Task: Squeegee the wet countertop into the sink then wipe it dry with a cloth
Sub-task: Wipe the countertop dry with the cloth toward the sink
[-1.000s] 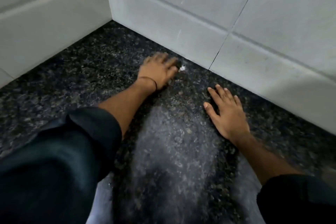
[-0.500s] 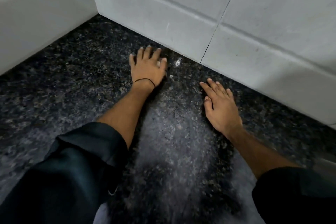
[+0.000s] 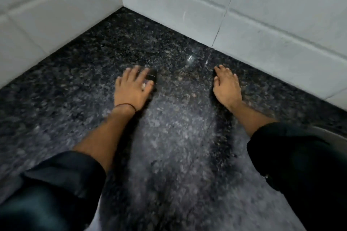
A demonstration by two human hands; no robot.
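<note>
Left hand (image 3: 131,90) and right hand (image 3: 226,85) flat, fingers spread, holding nothing, pressed palms down well apart on the dark speckled countertop (image 3: 75,84), near the far corner of white wall tiles (image 3: 169,5).

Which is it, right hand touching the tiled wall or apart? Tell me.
Apart. The head view shows dark countertop between the right hand and the tiled wall.
</note>
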